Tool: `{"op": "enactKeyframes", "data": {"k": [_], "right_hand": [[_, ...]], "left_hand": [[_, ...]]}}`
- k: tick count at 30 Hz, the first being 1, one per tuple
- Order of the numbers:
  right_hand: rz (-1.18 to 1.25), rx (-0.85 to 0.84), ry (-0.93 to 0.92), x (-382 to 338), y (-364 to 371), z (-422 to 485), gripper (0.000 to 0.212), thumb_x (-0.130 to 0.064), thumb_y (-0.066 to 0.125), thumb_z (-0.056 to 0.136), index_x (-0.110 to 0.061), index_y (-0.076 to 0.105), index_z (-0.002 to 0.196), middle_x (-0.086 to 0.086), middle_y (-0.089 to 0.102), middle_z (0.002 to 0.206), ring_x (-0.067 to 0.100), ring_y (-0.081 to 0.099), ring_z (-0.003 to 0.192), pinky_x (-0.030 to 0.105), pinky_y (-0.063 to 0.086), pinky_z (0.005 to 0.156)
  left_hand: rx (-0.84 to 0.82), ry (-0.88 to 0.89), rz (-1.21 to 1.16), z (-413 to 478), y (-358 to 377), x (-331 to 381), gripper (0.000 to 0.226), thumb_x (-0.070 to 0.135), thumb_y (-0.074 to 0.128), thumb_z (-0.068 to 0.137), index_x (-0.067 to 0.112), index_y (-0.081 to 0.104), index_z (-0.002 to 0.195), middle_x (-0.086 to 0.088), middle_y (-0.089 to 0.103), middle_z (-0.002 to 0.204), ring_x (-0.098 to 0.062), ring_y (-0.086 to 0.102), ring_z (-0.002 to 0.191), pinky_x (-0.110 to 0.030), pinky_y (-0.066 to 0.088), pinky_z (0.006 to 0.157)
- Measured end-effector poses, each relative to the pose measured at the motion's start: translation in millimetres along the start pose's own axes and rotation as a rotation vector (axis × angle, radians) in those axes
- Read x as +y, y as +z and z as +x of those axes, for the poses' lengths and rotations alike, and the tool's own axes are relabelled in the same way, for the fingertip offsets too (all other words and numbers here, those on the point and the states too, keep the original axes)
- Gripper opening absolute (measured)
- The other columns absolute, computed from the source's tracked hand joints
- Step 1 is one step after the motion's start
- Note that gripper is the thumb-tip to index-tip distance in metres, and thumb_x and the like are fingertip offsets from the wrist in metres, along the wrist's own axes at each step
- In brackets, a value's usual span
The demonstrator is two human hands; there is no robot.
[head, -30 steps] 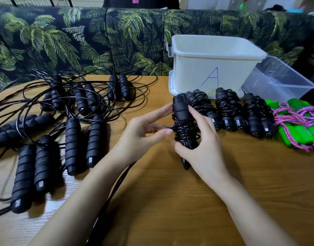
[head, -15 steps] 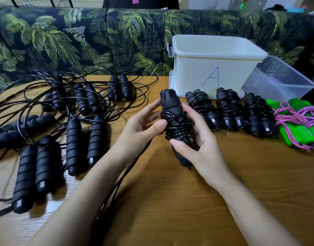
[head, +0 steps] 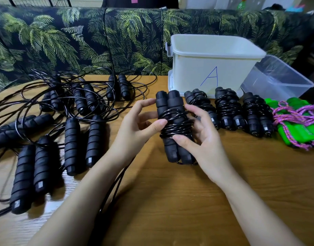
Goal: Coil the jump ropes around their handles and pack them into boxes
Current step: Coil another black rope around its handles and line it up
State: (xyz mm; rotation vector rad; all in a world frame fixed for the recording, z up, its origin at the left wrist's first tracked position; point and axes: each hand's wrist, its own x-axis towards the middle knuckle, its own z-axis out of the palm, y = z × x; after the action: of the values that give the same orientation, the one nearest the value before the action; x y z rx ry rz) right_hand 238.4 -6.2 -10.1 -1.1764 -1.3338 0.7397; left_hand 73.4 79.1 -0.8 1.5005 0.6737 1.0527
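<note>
Turned since half a second ago, the held jump rope now shows both of its black handles side by side, where only one faced the camera before. It is at the same spot, in the centre of the frame over the counter. Its cord is wound round the middle of the two handles.

The left hand grips it from the left, thumb pressed on the coils and fingers curled behind the handles. The right hand grips it from the right, thumb on the lower turns and fingers bent round the far side. A loose cord runs beside the left forearm toward the bottom edge (which rope it belongs to cannot be told).

Just right of the hands, three coiled ropes lie in a row in front of the white box marked A, at upper right. A clear box leans beside it. A green rope with pink cord lies at the right edge. Uncoiled ropes sprawl across the left half.
</note>
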Motion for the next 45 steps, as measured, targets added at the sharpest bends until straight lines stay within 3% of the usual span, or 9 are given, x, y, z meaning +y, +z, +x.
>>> {"op": "enactKeyframes", "data": {"k": [3,8,19,24,27,31,36,41,45], "right_hand": [[0.064,0.008,0.035,2.6,-3.9,1.0,0.06,-0.03,0.075,0.081,-0.04,0.048,0.134,0.001,0.063,0.13,0.015,0.056,0.125,0.046,0.041,0.111],[0.059,0.047,0.031,6.3,1.0,0.1,0.056,-0.032,0.071,0.086,-0.038,0.048,0.137,-0.008,0.057,0.137,0.013,0.048,0.133,0.048,0.037,0.114],[0.163,0.066,0.061,9.1,0.7,1.4,0.048,-0.031,0.065,0.09,-0.04,0.051,0.135,-0.001,0.058,0.138,0.016,0.048,0.134,0.047,0.039,0.113],[-0.246,0.223,-0.147,8.5,5.5,1.4,0.04,-0.016,0.054,0.095,-0.023,0.057,0.134,-0.009,0.051,0.137,0.005,0.045,0.132,0.023,0.036,0.111],[-0.452,0.196,-0.167,10.4,8.1,-0.4,0.045,-0.03,0.05,0.099,-0.028,0.049,0.143,-0.009,0.047,0.145,-0.001,0.043,0.133,0.01,0.034,0.102],[-0.847,0.171,-0.185,11.0,14.8,-5.0,0.085,-0.061,0.061,0.079,-0.029,0.033,0.153,-0.008,0.034,0.156,0.015,0.045,0.136,0.033,0.055,0.077],[-1.096,0.267,-0.232,10.2,13.4,-1.9,0.103,-0.042,0.084,0.068,-0.011,0.034,0.153,0.003,0.041,0.154,0.027,0.057,0.122,0.036,0.058,0.06],[-0.756,0.25,-0.215,17.3,5.3,-3.5,0.09,-0.026,0.078,0.079,-0.028,0.028,0.155,-0.002,0.037,0.157,0.019,0.043,0.139,0.038,0.053,0.094],[-0.402,0.195,-0.152,10.6,8.2,-1.7,0.087,-0.018,0.075,0.078,-0.032,0.032,0.151,-0.009,0.044,0.152,0.004,0.04,0.139,0.013,0.033,0.108]], "left_hand": [[-0.057,-0.032,-0.05,-0.1,-3.5,3.9,0.055,0.016,0.068,0.082,0.012,0.048,0.133,0.002,0.075,0.098,-0.01,0.068,0.092,-0.023,0.053,0.082],[-0.109,-0.034,0.022,1.2,-10.2,2.2,0.06,0.017,0.07,0.083,0.014,0.046,0.138,0.003,0.073,0.108,-0.012,0.066,0.102,-0.032,0.054,0.094],[0.076,0.013,0.03,-0.3,-1.9,4.8,0.057,0.02,0.075,0.077,0.006,0.054,0.129,-0.01,0.075,0.095,-0.014,0.07,0.075,-0.024,0.055,0.068],[0.203,0.029,0.045,-3.9,9.2,1.3,0.058,0.021,0.08,0.068,0.006,0.059,0.12,-0.01,0.076,0.088,-0.017,0.072,0.074,-0.035,0.061,0.066],[0.255,0.039,0.076,-6.1,13.2,-0.3,0.061,0.023,0.083,0.065,0.004,0.058,0.117,-0.014,0.074,0.089,-0.019,0.072,0.076,-0.046,0.062,0.068],[0.241,0.036,0.089,-6.3,11.5,-2.3,0.069,0.031,0.093,0.063,0.008,0.057,0.118,-0.012,0.073,0.094,-0.02,0.073,0.085,-0.05,0.061,0.072],[0.092,0.039,0.079,-6.6,14.6,3.2,0.07,0.02,0.083,0.06,0.015,0.051,0.122,0.0,0.069,0.101,-0.008,0.071,0.08,-0.021,0.056,0.069],[-0.077,0.06,0.037,-2.1,3.3,0.8,0.064,0.023,0.085,0.076,0.026,0.05,0.129,-0.001,0.07,0.113,-0.04,0.072,0.085,-0.035,0.059,0.083],[-0.075,0.089,0.016,2.0,-2.5,-1.6,0.059,0.017,0.076,0.08,0.02,0.05,0.133,-0.002,0.07,0.109,-0.029,0.073,0.08,-0.033,0.059,0.083]]}}
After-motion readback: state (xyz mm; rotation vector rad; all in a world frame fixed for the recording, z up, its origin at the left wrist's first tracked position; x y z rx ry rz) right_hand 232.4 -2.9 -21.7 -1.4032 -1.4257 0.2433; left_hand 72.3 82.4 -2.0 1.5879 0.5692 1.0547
